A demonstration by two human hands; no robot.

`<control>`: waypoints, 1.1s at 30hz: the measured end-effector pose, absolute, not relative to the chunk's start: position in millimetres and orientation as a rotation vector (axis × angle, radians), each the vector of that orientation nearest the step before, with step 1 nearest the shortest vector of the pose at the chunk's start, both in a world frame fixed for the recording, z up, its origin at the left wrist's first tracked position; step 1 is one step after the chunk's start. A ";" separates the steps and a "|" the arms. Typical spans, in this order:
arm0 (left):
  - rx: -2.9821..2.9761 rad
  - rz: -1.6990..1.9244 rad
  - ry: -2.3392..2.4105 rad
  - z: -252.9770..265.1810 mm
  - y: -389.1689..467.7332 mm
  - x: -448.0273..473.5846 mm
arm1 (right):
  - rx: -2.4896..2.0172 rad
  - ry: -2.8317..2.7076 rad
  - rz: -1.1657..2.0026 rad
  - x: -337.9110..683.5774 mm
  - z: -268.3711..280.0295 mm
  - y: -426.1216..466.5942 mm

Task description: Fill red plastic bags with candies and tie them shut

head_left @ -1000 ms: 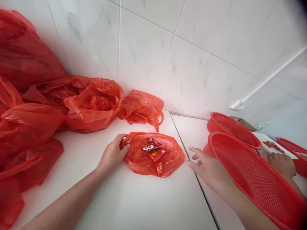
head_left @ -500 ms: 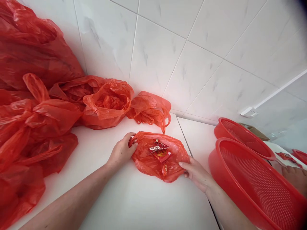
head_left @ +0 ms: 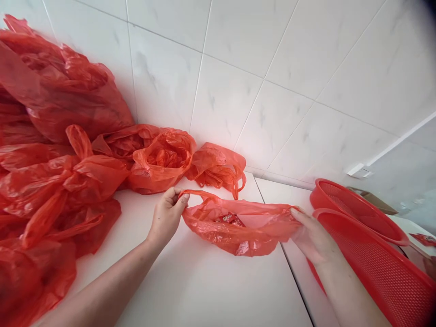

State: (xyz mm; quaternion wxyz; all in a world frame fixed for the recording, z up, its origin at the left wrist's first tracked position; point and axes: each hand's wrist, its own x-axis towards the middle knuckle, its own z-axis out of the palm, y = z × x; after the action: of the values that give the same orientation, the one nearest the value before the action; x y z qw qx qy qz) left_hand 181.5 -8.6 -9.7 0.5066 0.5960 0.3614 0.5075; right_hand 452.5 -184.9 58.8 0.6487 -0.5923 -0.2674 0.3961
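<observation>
Stretched between my two hands is a thin red plastic bag [head_left: 262,234], its mouth partly spread. Inside it, small red printed packets [head_left: 231,219] show, partly hidden by the bag's front wall. My left hand [head_left: 167,213] pinches one handle loop of the bag between thumb and fingers. At the bag's other end, my right hand [head_left: 311,234] grips the rim, with some fingers behind or inside the plastic.
Red plastic bags [head_left: 68,181] are heaped on the left, and a smaller crumpled bag [head_left: 218,165] lies by the tiled wall [head_left: 235,104]. Two red mesh baskets [head_left: 374,259] stand at right on the white table [head_left: 204,286]. Part of another person's hand [head_left: 429,267] shows at the right edge.
My hands have moved apart, pulling the bag wider and its sides upward. My left hand now holds the handle loop. The packets are less visible, and the view has shifted slightly.
</observation>
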 end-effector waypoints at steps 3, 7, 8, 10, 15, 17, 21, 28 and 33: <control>1.328 1.282 0.799 5.7 -11.9 175.9 | -1.468 -0.707 0.869 449.7 56.9 -184.0; 1.281 1.342 0.727 31.5 -13.5 170.5 | -1.776 -0.863 0.661 449.8 54.1 -182.5; 1.272 1.353 0.703 39.1 -13.5 169.5 | -1.793 -0.899 0.627 450.6 55.5 -182.4; 1.268 1.377 0.659 54.9 -13.9 167.9 | -1.804 -0.985 0.591 452.7 61.2 -182.1; 1.288 1.453 0.594 92.2 -19.3 165.3 | -2.146 -1.119 0.231 448.9 85.8 -177.2; 1.264 1.488 0.539 104.5 -21.6 165.7 | -2.148 -1.086 0.268 440.5 95.8 -173.1; 1.186 1.510 0.408 121.4 -24.2 169.9 | -1.744 -1.005 0.669 421.8 106.9 -164.6; 1.276 1.412 0.452 118.5 -22.6 172.1 | -1.101 -0.933 1.141 414.0 91.1 -161.1; 1.403 1.447 0.524 117.9 -18.0 167.5 | -1.082 -0.843 1.100 414.6 77.2 -171.5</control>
State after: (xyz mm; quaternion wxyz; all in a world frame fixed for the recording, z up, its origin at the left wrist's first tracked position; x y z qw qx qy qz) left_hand 167.5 -18.0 117.9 0.5051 0.5816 0.2173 0.5995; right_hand 414.6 -171.5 77.2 0.6380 -0.4739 -0.3691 0.4818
